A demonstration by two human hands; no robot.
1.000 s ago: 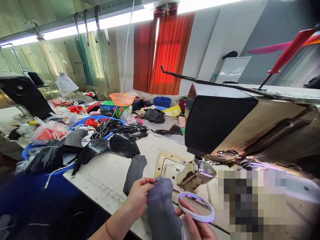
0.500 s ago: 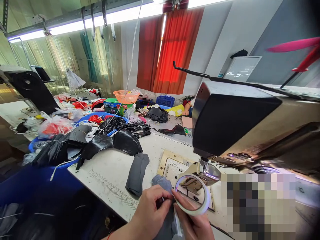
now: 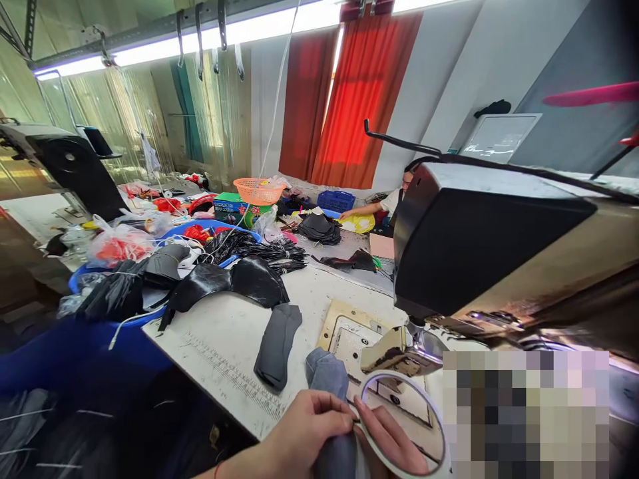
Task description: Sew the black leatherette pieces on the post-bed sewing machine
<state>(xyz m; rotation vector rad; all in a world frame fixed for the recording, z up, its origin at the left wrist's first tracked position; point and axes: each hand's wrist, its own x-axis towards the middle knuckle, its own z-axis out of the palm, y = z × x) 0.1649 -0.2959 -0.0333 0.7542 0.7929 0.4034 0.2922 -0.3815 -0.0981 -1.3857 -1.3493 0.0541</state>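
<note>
My left hand (image 3: pixel 315 426) is closed, thumb and forefinger pinched by the edge of a grey fabric piece (image 3: pixel 327 376). That piece runs under the hand towards me. My right hand (image 3: pixel 392 436) holds a ring-shaped roll of white tape (image 3: pixel 441 426), and its fingers show through the ring's opening. Both hands' fingertips nearly meet at a small dark spot, too fine to make out. To the left, a stack of dark grey cut pieces (image 3: pixel 277 346) lies on the white sewing table (image 3: pixel 219 352). Just beyond the tape roll is the sewing machine's metal plate (image 3: pixel 344 336).
The black sewing machine head (image 3: pixel 479 246) overhangs the right side. Glossy black pieces (image 3: pixel 257 279) lie at the table's left edge, beside a blue tub (image 3: pixel 74 283) heaped with bundles and bags. A co-worker's arm (image 3: pixel 367 210) rests across the far table. Pixelation covers the lower right.
The tape roll has shifted right and down, away from the left hand, and its opening faces me more. The whole view has swung slightly left, bringing more of the co-worker into sight.
</note>
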